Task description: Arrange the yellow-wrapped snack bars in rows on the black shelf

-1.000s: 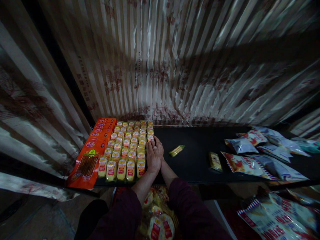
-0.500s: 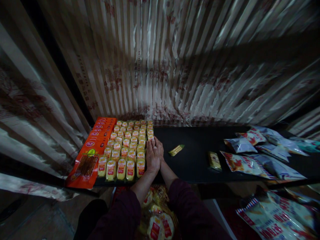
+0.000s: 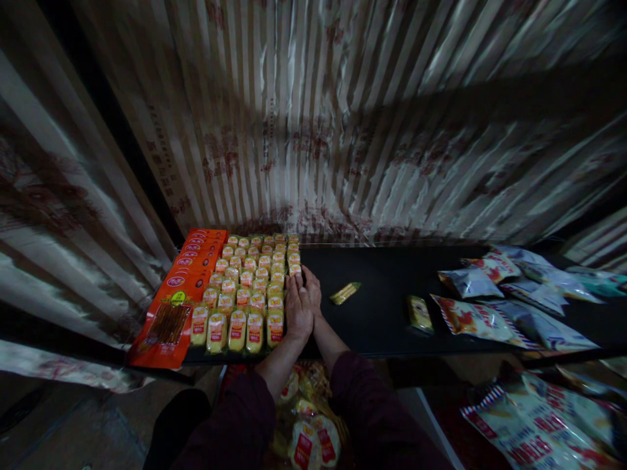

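Observation:
Upright rows of small yellow wrapped cakes (image 3: 237, 331) stand packed together on the black shelf (image 3: 377, 274). My left hand (image 3: 298, 310) lies flat along the right side of these rows, fingers stretched away from me. Close against it, my right hand (image 3: 314, 294) is stretched out too, partly covered by the left. Neither hand grips anything that I can see. Left of the cakes, overlapping orange snack packets (image 3: 169, 307) lie in a row. One wrapped cake (image 3: 345, 294) lies on its side to the right of my hands.
Farther right on the shelf lie another wrapped cake (image 3: 420, 314) and several white-and-red snack bags (image 3: 482, 322). Below the shelf edge are more yellow packages (image 3: 313, 444) and larger snack bags (image 3: 548, 418). A pleated, printed sheet (image 3: 313, 130) hangs behind the shelf.
Almost nothing differs. Both hands stay pressed along the right side of the cake rows, and the view has shifted very slightly.

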`<state>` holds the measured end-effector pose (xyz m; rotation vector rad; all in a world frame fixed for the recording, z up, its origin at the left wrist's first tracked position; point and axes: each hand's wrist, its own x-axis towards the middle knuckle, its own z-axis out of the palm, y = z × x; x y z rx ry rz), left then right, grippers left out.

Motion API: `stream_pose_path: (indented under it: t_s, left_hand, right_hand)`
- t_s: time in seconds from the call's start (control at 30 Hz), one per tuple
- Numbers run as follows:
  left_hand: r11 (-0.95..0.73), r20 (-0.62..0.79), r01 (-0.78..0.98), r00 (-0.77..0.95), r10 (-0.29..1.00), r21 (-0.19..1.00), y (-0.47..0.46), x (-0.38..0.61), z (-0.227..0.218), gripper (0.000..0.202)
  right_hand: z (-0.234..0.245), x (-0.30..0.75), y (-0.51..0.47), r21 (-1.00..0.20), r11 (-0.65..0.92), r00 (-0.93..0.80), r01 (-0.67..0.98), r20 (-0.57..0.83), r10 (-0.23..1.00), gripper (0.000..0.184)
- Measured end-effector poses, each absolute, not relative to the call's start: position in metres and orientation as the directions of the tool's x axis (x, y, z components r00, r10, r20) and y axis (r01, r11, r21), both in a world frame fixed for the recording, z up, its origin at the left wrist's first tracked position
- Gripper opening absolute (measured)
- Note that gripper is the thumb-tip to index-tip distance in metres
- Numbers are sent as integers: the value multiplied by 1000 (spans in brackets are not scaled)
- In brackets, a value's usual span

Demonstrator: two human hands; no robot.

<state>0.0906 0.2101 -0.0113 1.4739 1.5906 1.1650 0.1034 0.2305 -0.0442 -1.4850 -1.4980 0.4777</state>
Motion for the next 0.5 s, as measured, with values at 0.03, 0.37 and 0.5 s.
stream_pose_path:
  t_s: [0.03, 0.37, 0.5]
  left_hand:
    - [-40, 103, 399, -138, 985, 916, 207, 89, -11, 48]
    - [-73, 180, 478, -183, 966, 875, 167, 53, -11, 42]
    - [-77, 199, 507, -191, 961, 859, 155, 56, -12, 47]
  right_hand:
    - [-44, 103, 230, -803, 186, 177, 567, 340, 924, 37]
    - [-47, 104, 226, -826, 192, 189, 530, 336, 923, 42]
    - [-48, 105, 229, -846, 169, 210, 505, 311, 927, 48]
